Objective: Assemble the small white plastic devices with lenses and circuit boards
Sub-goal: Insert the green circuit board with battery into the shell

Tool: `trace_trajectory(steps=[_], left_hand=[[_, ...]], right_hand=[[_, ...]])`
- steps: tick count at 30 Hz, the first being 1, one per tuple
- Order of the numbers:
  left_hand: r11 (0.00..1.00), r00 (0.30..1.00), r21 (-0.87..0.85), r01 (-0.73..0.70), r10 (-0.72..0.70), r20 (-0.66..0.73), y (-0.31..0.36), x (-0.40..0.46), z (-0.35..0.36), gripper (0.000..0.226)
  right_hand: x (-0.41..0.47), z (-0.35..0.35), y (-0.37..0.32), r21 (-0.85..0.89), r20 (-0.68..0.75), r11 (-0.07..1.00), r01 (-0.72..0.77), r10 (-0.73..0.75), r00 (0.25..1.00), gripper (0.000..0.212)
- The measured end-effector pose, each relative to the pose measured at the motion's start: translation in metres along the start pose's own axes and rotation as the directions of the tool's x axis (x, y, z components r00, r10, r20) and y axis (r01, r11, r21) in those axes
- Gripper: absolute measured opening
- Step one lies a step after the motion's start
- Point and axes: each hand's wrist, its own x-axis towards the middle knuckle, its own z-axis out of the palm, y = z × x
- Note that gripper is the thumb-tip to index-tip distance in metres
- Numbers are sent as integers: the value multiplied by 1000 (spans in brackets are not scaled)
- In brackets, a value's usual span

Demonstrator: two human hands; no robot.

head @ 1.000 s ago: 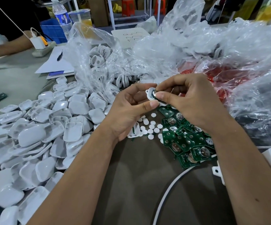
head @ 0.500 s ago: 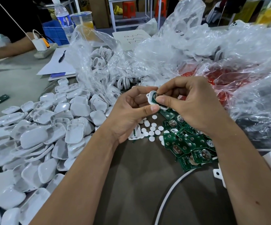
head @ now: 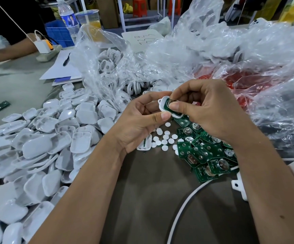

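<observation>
Near the middle of the frame, both hands hold one white shell (head: 162,105) above the worktop (head: 151,191). The left hand (head: 139,124) grips the shell, its thumb on the lower edge and its fingers curled behind. The right hand (head: 211,110) pinches a green board (head: 169,107) that sits in the shell, with the thumb pressing on it. Below the hands lie small white discs (head: 164,138), and to the lower right a heap of green boards (head: 206,152). A big pile of white shells (head: 42,138) fills the left side. Clear bags (head: 186,55) with white parts lie in the upper part, behind the hands
</observation>
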Motion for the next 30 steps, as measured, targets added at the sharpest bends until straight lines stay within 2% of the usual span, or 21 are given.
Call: trace_trajectory(steps=[8, 14, 18, 24, 30], left_hand=[[999, 1000, -39, -2, 3, 26, 0, 0, 1, 43], [969, 992, -238, 62, -34, 121, 4, -1, 5, 43], [935, 980, -329, 134, -76, 182, 3, -2, 6, 32], [922, 980, -350, 164, -113, 162, 4, -2, 4, 31], [917, 985, -368, 156, -114, 133, 3, -2, 4, 28]], right_hand=[[-1, 1, 1, -5, -46, 999, 33, -34, 998, 15], [-2, 0, -3, 40, -75, 993, 107, -103, 992, 16], [-2, 0, -5, 37, -69, 989, 143, -140, 988, 14], [-3, 3, -6, -32, -99, 987, 157, -159, 982, 15], [-2, 4, -7, -200, -149, 960, 196, -228, 962, 19]])
